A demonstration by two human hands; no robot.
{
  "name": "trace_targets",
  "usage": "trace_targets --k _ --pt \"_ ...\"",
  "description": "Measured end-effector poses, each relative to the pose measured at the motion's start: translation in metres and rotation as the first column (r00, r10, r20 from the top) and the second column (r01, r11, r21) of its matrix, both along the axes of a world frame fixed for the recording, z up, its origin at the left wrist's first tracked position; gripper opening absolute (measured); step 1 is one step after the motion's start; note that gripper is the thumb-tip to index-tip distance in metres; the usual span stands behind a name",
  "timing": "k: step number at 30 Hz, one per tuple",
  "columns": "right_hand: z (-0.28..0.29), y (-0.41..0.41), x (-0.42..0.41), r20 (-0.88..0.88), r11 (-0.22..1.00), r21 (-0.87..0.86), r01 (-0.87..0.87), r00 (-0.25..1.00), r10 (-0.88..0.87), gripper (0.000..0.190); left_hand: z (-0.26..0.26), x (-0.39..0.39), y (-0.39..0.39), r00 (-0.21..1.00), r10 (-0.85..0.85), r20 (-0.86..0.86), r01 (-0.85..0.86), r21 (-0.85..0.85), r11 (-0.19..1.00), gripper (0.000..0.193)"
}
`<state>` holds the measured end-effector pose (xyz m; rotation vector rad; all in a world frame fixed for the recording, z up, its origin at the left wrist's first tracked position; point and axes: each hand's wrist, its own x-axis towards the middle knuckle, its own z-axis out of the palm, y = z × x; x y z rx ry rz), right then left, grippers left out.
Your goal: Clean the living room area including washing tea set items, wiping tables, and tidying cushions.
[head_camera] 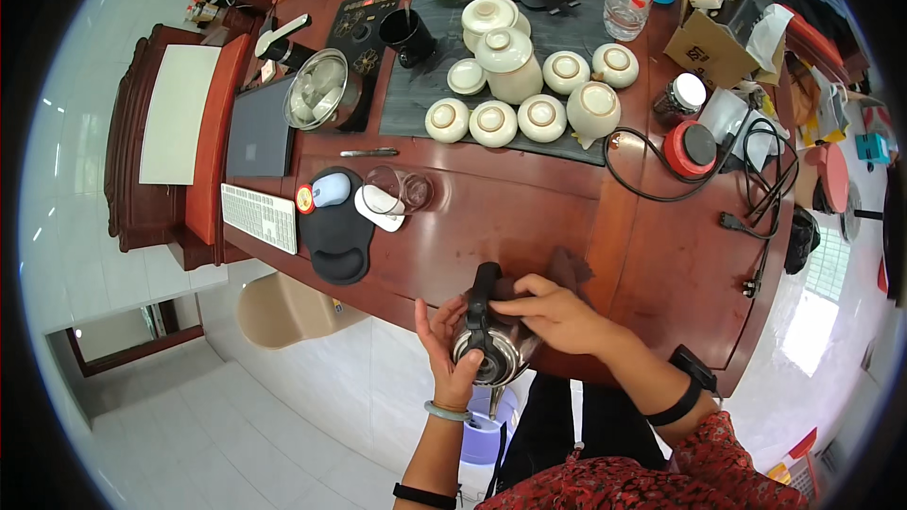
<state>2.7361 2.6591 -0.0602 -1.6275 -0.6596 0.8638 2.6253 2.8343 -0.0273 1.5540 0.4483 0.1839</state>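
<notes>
A stainless steel kettle (521, 341) with a black handle and a thin spout is held near the front edge of the wooden table. My left hand (450, 350) grips it around the lid and handle side, thumb over the lid. In my right hand (556, 312) is a dark brown cloth (570, 273), pressed against the kettle beside the handle; part of the cloth trails onto the table. Beyond stand a white ceramic teapot (507, 64), a tilted white pitcher (594, 110) and several upturned white cups (493, 122) on a dark tea tray (411, 110).
A glass pitcher (397, 191) and white mouse lie left, by a black mouse pad (340, 227) and keyboard (259, 217). A steel pot of cups (319, 90) sits on an induction cooker. Black cables (762, 177), a red-rimmed jar and an open carton (716, 35) are at right.
</notes>
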Motion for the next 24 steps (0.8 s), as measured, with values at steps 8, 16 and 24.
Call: trace_targets --k 8,16,24 --pt "0.035 -0.014 -0.014 -0.41 0.846 0.143 0.514 0.808 -0.422 0.036 0.0 -0.003 0.006 0.997 -0.001 -0.077 0.003 0.027 1.0 0.101" --pt "-0.021 0.006 -0.039 0.189 0.936 0.041 0.349 0.917 -0.35 0.039 0.001 0.01 -0.01 0.999 0.047 -0.022 -0.048 -0.03 0.998 0.103" --pt "0.005 -0.003 -0.091 0.126 0.894 0.117 0.433 0.886 -0.445 0.036 0.0 -0.002 -0.005 0.998 0.062 -0.009 -0.063 -0.014 0.998 0.091"
